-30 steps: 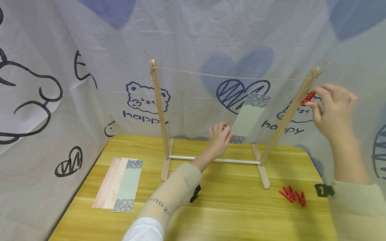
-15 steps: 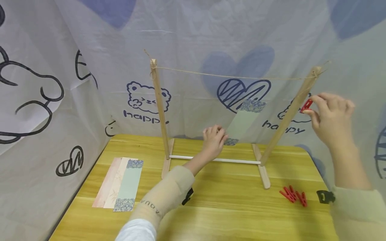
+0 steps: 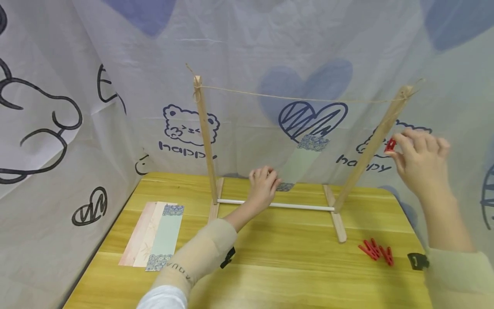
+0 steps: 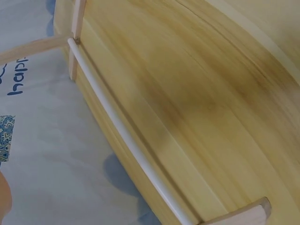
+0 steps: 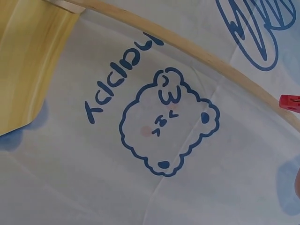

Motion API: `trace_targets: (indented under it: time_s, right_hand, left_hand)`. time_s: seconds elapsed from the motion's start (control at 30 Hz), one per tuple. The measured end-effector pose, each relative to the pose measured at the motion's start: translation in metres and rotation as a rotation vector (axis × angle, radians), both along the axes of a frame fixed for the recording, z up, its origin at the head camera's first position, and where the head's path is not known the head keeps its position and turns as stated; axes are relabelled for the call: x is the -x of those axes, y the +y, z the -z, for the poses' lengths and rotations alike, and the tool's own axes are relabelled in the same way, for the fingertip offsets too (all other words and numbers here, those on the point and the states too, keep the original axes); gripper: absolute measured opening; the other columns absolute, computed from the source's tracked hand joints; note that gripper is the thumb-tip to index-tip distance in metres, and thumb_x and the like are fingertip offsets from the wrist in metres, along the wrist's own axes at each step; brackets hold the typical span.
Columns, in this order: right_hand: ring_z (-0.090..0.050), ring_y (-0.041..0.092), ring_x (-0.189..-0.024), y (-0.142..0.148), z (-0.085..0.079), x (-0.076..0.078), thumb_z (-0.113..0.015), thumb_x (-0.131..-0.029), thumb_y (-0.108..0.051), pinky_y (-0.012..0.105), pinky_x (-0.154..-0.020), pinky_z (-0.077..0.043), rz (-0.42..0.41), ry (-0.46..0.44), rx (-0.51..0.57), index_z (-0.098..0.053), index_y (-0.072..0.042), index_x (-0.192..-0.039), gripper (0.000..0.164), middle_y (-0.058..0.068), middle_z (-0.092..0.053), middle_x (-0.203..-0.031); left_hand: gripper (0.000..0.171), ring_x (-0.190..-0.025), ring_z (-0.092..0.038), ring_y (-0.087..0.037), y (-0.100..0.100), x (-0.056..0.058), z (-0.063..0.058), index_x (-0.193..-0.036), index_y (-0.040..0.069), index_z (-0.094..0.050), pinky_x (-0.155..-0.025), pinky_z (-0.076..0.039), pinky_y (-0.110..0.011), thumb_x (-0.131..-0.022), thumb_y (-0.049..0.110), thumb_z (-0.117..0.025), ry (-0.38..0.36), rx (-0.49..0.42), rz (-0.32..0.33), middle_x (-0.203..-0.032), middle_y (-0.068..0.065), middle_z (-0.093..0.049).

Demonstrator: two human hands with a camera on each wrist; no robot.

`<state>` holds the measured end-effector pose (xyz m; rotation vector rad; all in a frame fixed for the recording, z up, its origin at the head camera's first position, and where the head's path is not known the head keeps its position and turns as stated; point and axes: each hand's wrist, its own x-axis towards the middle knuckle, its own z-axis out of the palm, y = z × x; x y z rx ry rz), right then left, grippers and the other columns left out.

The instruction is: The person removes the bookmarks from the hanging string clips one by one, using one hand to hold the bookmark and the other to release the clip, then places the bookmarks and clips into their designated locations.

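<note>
My left hand (image 3: 263, 187) holds a pale green paper strip (image 3: 301, 164) with blue patterned ends, behind the frame's white crossbar; the fingertips on it are hidden by the hand. In the left wrist view only the strip's patterned end (image 4: 5, 138) shows at the left edge. Near the right post, my right hand (image 3: 422, 163) pinches a red clothespin (image 3: 390, 145) between thumb and fingers. The clothespin (image 5: 291, 102) also peeks in at the right wrist view's edge. A wooden frame (image 3: 204, 128) stands on the table, a thin string (image 3: 270, 95) tied between its post tops.
Overlapping paper strips, one pink (image 3: 136, 236), one cream (image 3: 148, 240), one green (image 3: 167, 236), lie on the table's left. Several red clothespins (image 3: 373, 249) lie at the right. A patterned cloth (image 3: 247, 51) hangs behind the wooden table (image 3: 293, 266).
The left hand has moved left and down with the green strip. My right hand has lowered slightly, still pinching the clothespin. The strips and clothespins on the table stayed put.
</note>
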<state>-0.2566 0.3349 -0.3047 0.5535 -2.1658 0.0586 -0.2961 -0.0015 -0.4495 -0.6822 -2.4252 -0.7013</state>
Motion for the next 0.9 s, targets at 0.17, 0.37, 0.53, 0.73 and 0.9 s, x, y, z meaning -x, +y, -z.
trace_targets:
  time_s: [0.17, 0.37, 0.53, 0.73, 0.9]
  right_hand:
    - [-0.034, 0.039, -0.109, 0.0, 0.005, -0.001, -0.026, -0.093, -0.057, 0.056, -0.085, -0.019, 0.013, -0.02, 0.001, -0.047, -0.006, -0.119, 0.062, 0.019, -0.043, -0.123]
    - [-0.033, 0.04, -0.111, 0.002, 0.01, -0.007, -0.021, -0.092, -0.06, 0.058, -0.089, -0.019, 0.05, -0.105, 0.013, -0.047, -0.004, -0.119, 0.067, 0.02, -0.042, -0.122]
    - [-0.032, 0.04, -0.111, 0.004, 0.013, -0.014, -0.018, -0.092, -0.059, 0.058, -0.091, -0.018, 0.107, -0.195, 0.004, -0.045, -0.004, -0.118, 0.066, 0.019, -0.04, -0.123]
    - [-0.026, 0.04, -0.117, 0.006, 0.018, -0.021, -0.043, -0.097, -0.032, 0.057, -0.094, -0.014, 0.233, -0.381, -0.008, -0.04, -0.006, -0.125, 0.038, 0.019, -0.034, -0.129]
    - [-0.028, 0.041, -0.116, 0.01, 0.026, -0.021, -0.036, -0.097, -0.042, 0.057, -0.094, -0.015, 0.204, -0.347, 0.002, -0.042, -0.006, -0.125, 0.046, 0.02, -0.036, -0.129]
  left_hand:
    - [0.016, -0.096, -0.041, -0.024, -0.01, -0.001, 0.004, -0.09, 0.011, -0.054, -0.092, -0.024, -0.046, -0.093, 0.027, -0.05, 0.035, 0.006, -0.006, -0.104, -0.006, -0.047]
    - [0.015, -0.097, -0.041, -0.024, -0.02, -0.003, 0.01, -0.088, 0.011, -0.053, -0.091, -0.024, -0.046, -0.093, 0.025, -0.051, 0.03, 0.002, 0.008, -0.104, -0.006, -0.047]
    - [0.015, -0.101, -0.041, -0.024, -0.028, -0.007, 0.014, -0.088, 0.011, -0.053, -0.093, -0.023, -0.047, -0.094, 0.025, -0.05, 0.0, 0.005, 0.013, -0.107, -0.006, -0.046]
    - [0.015, -0.101, -0.042, -0.025, -0.035, -0.011, 0.018, -0.088, 0.011, -0.053, -0.093, -0.024, -0.047, -0.093, 0.024, -0.051, -0.002, 0.005, -0.003, -0.107, -0.007, -0.046]
    - [0.014, -0.098, -0.042, -0.027, -0.042, -0.014, 0.024, -0.088, 0.01, -0.054, -0.092, -0.025, -0.049, -0.092, 0.023, -0.052, 0.003, -0.02, -0.01, -0.105, -0.008, -0.048]
